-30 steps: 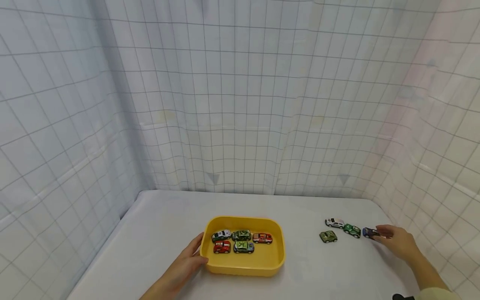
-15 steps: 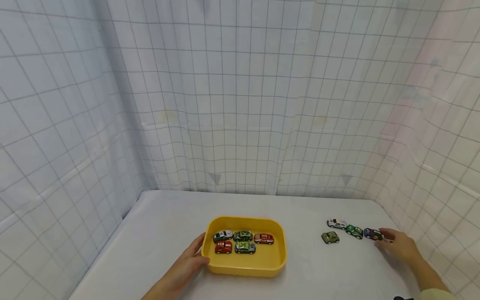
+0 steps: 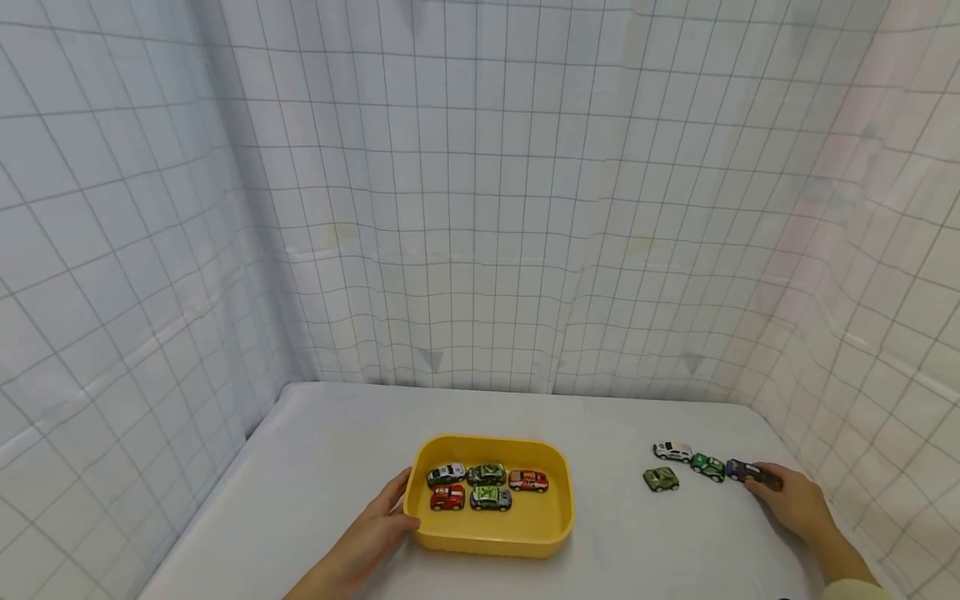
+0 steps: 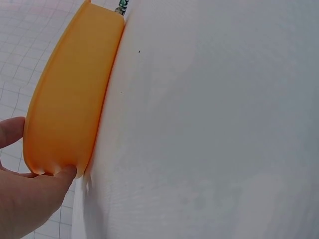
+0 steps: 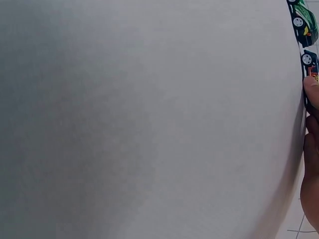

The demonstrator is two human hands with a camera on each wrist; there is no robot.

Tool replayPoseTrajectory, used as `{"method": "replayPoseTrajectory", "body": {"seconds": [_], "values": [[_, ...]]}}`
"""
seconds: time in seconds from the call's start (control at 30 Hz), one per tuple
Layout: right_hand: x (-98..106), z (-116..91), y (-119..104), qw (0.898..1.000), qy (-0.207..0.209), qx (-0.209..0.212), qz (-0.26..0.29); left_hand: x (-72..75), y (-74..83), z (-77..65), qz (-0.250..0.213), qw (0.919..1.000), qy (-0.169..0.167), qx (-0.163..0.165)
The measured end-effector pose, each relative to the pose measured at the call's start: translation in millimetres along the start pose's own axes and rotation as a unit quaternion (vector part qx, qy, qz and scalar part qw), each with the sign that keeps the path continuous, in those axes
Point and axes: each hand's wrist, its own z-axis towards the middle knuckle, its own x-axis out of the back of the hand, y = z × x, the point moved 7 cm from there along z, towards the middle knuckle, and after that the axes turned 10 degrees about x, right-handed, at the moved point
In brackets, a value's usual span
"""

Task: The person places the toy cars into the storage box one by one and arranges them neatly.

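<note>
My left hand (image 3: 375, 533) holds a yellow tray (image 3: 495, 546) at its left end, thumb at the near corner and fingers along the side. In the left wrist view its thumb (image 4: 67, 172) presses low on the tray wall. Several toy cars stand inside the tray, among them a red car (image 3: 447, 497) and an orange-red one (image 3: 528, 481). Far right on the table, my right hand (image 3: 798, 504) grips a dark blue toy car (image 3: 738, 470) by its right end, which the fingers partly cover. A green toy car (image 3: 708, 467) sits just left of it.
A white toy car (image 3: 672, 452) and an olive-green toy car (image 3: 661, 479) stand left of the green one. The white-covered table (image 3: 300, 467) is walled in by gridded white curtains (image 3: 480, 208), the right one close beside my right hand.
Half a second ago my right fingers were drawn back to the right end of the dark blue car; now they reach over it and grip it. The left hand stays on the tray.
</note>
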Motion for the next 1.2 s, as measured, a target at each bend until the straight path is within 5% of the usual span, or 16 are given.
{"method": "replayPoseTrajectory", "body": {"seconds": [0.6,1.2], "values": [[13,-4,4,0.997,0.017,-0.058,0.046,-2.8,0.3,0.5,-0.004,1.0000,-0.005,0.005],[43,18,-45,0.997,0.032,0.027,0.062,-2.6,0.5,-1.8,-0.003,1.0000,-0.007,0.002]]}}
